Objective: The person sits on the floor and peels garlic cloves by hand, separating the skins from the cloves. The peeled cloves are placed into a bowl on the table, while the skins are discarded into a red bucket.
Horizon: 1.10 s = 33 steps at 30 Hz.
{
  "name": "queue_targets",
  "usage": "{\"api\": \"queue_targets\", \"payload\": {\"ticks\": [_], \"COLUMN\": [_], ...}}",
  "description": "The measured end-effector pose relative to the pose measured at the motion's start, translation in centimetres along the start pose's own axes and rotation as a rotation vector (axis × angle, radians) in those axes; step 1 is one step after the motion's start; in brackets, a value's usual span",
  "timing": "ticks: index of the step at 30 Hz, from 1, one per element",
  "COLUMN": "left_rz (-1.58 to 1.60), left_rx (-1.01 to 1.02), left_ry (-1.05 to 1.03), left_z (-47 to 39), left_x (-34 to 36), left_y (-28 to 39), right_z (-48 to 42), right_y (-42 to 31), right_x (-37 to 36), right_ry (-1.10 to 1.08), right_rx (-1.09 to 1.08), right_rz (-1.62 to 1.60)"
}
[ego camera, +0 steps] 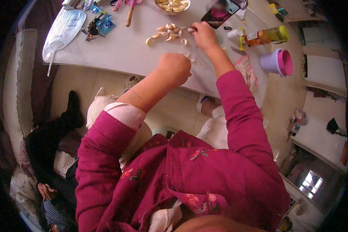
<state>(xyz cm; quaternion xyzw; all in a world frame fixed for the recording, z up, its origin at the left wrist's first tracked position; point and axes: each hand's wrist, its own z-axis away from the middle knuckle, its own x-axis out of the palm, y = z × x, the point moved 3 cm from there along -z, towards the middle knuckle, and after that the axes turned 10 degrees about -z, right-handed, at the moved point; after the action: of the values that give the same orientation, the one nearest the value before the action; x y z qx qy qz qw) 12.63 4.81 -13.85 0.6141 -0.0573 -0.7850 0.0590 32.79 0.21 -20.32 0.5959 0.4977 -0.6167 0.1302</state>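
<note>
Unpeeled garlic cloves (170, 32) lie in a loose pile on the white table (119, 49). My right hand (204, 34), to the right of the pile, pinches a garlic clove (191, 30) between thumb and fingertips. Nearer to me, my left hand (175, 68) is curled over the table's front edge; its fingers are mostly hidden, and whether it holds anything cannot be told. Papery garlic skins (192, 58) lie between the two hands. A bowl (174, 12) of peeled cloves stands behind the pile. Just beyond my right hand is a smartphone (220, 13) with its screen lit.
On the left lie a hand fan (65, 30), keys (92, 29) and a blue packet (105, 24). At the right are a white cup (235, 34), an orange and green bottle (265, 36), a cloth (246, 71) and a purple container (271, 61). Another person sits at the lower left.
</note>
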Motion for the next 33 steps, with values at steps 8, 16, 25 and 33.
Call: {"api": "queue_targets", "payload": {"ticks": [8,16,25,33], "left_rz": [0.043,0.032,0.059,0.029], "left_rx": [0.065,0.129,0.161,0.176], "left_ry": [0.022,-0.116,-0.115,-0.117], "left_z": [-0.1,0.2,0.2,0.6], "left_x": [1.0,1.3,1.3,1.6], "left_y": [0.7,2.6,2.6,3.0], "right_z": [0.3,3.2,1.7,6.1], "right_y": [-2.2,-4.4,-2.8,-5.4], "right_x": [-1.8,-0.5,-3.0,0.6], "right_ry": [0.045,-0.194,0.139,0.08], "right_rx": [-0.06,0.252,0.075,-0.256], "right_rz": [-0.238,-0.013,-0.118,-0.024]}}
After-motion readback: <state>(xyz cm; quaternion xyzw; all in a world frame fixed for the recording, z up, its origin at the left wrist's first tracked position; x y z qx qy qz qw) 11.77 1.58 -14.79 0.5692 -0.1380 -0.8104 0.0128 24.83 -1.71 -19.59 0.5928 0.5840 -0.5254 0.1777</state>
